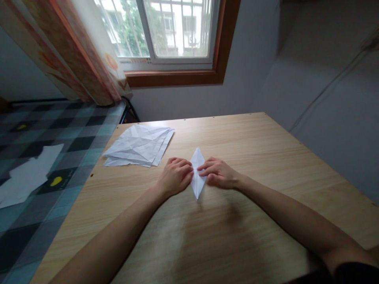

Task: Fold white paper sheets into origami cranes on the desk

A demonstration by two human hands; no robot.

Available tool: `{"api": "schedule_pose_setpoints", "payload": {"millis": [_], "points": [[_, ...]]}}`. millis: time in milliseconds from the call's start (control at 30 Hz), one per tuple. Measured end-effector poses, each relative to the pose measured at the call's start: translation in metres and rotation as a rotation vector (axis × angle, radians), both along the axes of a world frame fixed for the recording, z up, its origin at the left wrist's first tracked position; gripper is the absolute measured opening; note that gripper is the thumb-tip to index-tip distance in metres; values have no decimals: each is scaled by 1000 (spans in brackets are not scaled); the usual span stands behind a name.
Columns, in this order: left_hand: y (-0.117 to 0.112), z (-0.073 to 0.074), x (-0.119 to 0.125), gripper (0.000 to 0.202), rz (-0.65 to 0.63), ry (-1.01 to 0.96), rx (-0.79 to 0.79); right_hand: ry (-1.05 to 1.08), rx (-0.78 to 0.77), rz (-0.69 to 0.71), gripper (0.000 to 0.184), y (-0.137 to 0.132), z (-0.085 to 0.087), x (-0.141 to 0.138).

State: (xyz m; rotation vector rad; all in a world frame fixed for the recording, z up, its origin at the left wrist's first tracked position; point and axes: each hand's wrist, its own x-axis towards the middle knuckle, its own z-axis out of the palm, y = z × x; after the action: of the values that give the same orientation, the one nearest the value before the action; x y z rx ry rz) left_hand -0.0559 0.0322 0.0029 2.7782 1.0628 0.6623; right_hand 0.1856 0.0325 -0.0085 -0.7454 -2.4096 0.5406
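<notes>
Two bare hands at a piece of folded paper, seen from above. The folded paper, a narrow white diamond, lay near the middle of the wooden table, its points at twelve and six o'clock and a crease running lengthwise between them. Clock positions below are taken about this paper.

The left hand stood at nine o'clock, its fingers loosely curled and their tips touching the paper's near-side edge at that hour; whether the thumb pinched the sheet or merely pressed it could not be told. The right hand stood at three o'clock, partly open, with its fingers reaching across the edge and resting on the upper face of the paper. It was not clenched, and its thumb was bent in below the fingers. Between the two hands a strip of the paper was visible.

At ten o'clock, apart from the left hand, a pile of creased white sheets lay at the table's corner. Farther out at nine o'clock, loose white paper rested on a checked cloth. A curtain hung toward ten to eleven o'clock, a window stood near twelve, and a cord ran along the wall at two.
</notes>
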Motion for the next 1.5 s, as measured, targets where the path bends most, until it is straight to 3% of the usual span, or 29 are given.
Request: {"api": "schedule_pose_setpoints", "payload": {"millis": [200,333,500,600,700,800,933,1033,1333,1500], "points": [[0,0,3,37,23,71,4,16,43,-97,6,-5,-4,-10],[2,-3,1,41,32,49,-47,-12,41,-138,10,-1,-4,-7],[3,-2,-3,25,-136,50,-94,-60,27,-273,7,11,-6,6],[1,1,-3,33,-232,101,-69,-64,56,-393,4,16,-9,10],[-1,3,-1,34,-227,155,6,-16,125,-512,5,15,-9,10],[-4,1,2,27,-186,175,70,25,186,-463,12,6,-5,5],[-5,-2,3,30,-164,172,140,-113,284,-218,20,-8,-1,-7],[-4,-2,1,39,-169,126,120,-204,333,-117,26,-12,-2,-12],[2,-3,-2,28,-138,-161,-129,-184,350,-162,27,-8,-5,-7],[2,-4,0,15,20,-138,-119,-222,276,-258,20,-12,-4,-16]]}}
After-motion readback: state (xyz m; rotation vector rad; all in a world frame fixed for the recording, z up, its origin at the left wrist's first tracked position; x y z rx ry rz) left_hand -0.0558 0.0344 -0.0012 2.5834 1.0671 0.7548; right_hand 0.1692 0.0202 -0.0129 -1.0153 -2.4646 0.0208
